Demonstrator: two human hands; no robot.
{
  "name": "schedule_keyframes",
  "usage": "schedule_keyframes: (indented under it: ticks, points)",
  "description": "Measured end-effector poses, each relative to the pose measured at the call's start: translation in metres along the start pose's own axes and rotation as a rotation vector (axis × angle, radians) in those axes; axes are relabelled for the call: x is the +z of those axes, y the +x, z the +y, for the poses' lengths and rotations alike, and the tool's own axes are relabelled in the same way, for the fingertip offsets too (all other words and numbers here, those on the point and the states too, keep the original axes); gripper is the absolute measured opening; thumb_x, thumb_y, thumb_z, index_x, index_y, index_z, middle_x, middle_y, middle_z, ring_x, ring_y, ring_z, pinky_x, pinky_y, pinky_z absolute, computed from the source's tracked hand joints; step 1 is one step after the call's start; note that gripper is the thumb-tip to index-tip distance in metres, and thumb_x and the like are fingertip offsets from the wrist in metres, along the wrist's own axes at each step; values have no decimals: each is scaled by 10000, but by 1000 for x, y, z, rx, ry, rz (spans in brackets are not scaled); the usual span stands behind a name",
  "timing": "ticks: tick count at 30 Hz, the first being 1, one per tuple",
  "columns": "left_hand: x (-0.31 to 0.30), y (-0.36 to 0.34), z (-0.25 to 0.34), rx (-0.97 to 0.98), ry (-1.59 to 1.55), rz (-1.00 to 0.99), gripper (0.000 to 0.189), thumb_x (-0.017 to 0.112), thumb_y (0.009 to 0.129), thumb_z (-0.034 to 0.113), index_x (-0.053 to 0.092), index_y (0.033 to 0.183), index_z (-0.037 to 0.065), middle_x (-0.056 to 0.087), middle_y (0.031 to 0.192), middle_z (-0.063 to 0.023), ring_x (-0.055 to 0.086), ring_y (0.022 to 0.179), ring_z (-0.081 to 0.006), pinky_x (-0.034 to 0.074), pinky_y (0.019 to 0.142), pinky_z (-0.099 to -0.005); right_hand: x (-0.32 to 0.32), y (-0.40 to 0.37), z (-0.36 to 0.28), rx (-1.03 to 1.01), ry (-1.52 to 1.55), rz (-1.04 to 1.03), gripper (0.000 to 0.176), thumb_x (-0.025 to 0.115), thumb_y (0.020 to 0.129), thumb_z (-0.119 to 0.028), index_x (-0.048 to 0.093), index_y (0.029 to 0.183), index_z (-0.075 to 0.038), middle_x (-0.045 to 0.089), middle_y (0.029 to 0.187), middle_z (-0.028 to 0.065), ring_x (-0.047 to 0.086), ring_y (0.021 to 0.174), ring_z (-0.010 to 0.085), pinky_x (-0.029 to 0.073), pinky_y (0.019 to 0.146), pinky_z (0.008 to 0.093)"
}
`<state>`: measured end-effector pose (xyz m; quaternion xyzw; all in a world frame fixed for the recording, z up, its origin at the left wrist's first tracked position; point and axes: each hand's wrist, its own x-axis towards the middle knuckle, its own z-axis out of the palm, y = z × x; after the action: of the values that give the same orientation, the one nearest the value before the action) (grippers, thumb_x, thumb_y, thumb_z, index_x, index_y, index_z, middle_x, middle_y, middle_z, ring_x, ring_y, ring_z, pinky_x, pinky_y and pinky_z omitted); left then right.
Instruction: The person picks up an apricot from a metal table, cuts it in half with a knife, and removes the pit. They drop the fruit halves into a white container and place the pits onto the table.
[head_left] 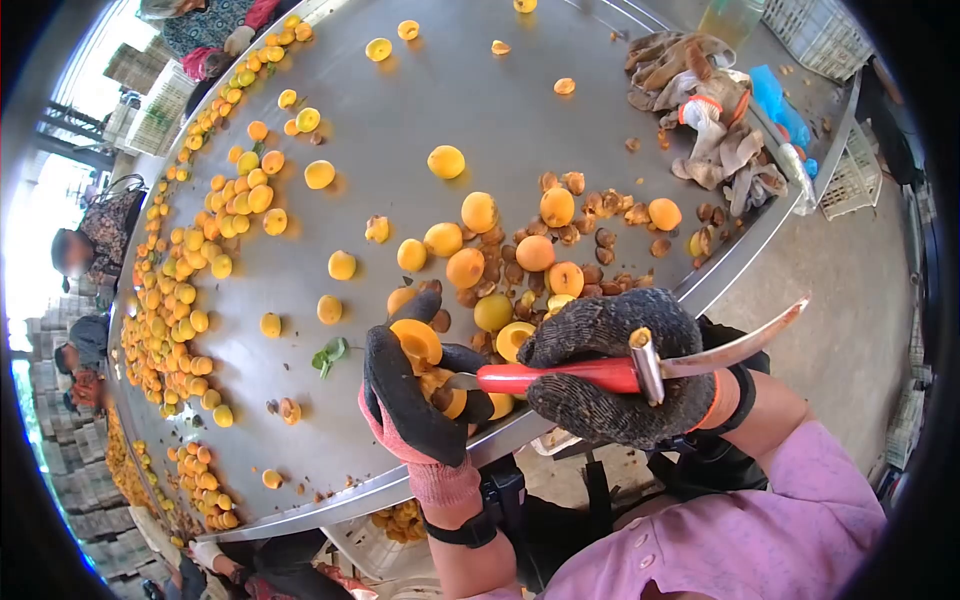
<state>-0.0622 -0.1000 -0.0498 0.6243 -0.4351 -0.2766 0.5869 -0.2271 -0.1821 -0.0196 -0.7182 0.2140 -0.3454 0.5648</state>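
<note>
A metal table [420, 110] carries loose apricots [446, 162] — too many to count — and one green sprig [328, 354]. At its near edge, the gloved left hand [412, 408] pinches one split apricot [418, 340]; the gloved right hand [615, 345] clasps one red-handled tool [508, 378], its tip at the fruit.

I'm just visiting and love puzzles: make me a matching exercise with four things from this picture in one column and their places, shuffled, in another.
Things
1. red-handled tool
2. cut orange fruit
3. green sprig
4. blue plastic

Places
A. lying on the metal table, in the picture's left half
B. gripped in the gloved right hand
C. beside the heap of soiled cloths
D. held in the gloved left hand

Pairs: 1-B, 2-D, 3-A, 4-C
</note>
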Motion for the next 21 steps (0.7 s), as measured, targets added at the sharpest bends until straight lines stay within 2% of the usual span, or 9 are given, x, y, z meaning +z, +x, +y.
schedule_keyframes:
  ticks: [4, 8, 11, 12, 13, 14, 16, 19, 21]
  points:
    - [6, 3, -9, 337, 188, 30, 400, 484, 872, 2, 400, 1254, 82, 601, 1030, -197, 574, 623, -132, 482, 576, -234, -8, 1, -1, -75, -29, -48, 232, 699, 726, -117, 594, 912, -28, 610, 770, 76, 610, 653, 201, 471, 576, 296]
    - [2, 8, -3, 353, 315, -78, 452, 501, 852, -15, 391, 1275, 104, 613, 1002, -187, 574, 626, -137, 478, 569, -234, -22, 5, -7, -167, -173, -156, 227, 701, 718, -99, 592, 906, -33, 606, 776, 78, 609, 667, 200, 475, 588, 298]
    - [7, 8, 13, 257, 399, -191, 516, 514, 840, -20, 362, 1310, 127, 614, 1003, -180, 586, 655, -157, 479, 563, -245, -17, 1, -2, -169, -9, -42, 176, 711, 691, -110, 617, 813, -27, 606, 709, 105, 593, 591, 262, 463, 520, 313]
    - [12, 7, 19, 44, 123, -79, 293, 434, 887, 134, 469, 1160, 32, 621, 965, -160, 593, 624, -162, 478, 583, -260, -17, -1, -1, -165, -19, -22, 176, 709, 695, -120, 618, 817, -32, 606, 705, 101, 596, 595, 256, 466, 525, 320]
    - [16, 7, 21, -169, -154, 39, 423, 354, 935, 289, 577, 1010, -62, 629, 928, -141, 600, 593, -166, 477, 602, -276, -19, -1, -1, -162, -19, -20, 176, 709, 695, -120, 618, 817, -32, 606, 705, 101, 596, 595, 256, 466, 525, 320]
    - [15, 7, 15, -170, -154, 40, 423, 354, 935, 289, 577, 1010, -62, 629, 928, -141, 600, 593, -166, 477, 602, -276, -21, 1, 0, -182, -50, -32, 176, 709, 694, -126, 619, 817, -39, 605, 704, 97, 595, 597, 255, 464, 523, 322]
    - [12, 9, -2, 223, 43, -101, 320, 547, 831, -4, 532, 1149, 28, 617, 996, -167, 600, 708, -169, 479, 606, -246, -29, 3, -1, -204, -81, -46, 176, 710, 692, -132, 620, 817, -46, 605, 704, 94, 595, 599, 255, 462, 520, 325]
    - [9, 14, 11, -160, -68, -147, 264, 582, 813, 14, 580, 1076, 3, 618, 993, -161, 600, 801, -186, 486, 686, -275, -41, 4, -4, -130, -210, -201, 238, 677, 714, -124, 595, 928, -60, 598, 870, 98, 608, 761, 256, 468, 623, 334]
    - [10, 9, 8, -53, 56, -183, 299, 604, 786, 11, 577, 1085, 4, 619, 989, -155, 597, 840, -204, 484, 721, -298, -47, 8, 3, -236, -183, -293, 238, 680, 718, -140, 594, 922, -51, 603, 832, 101, 607, 721, 258, 470, 600, 338]
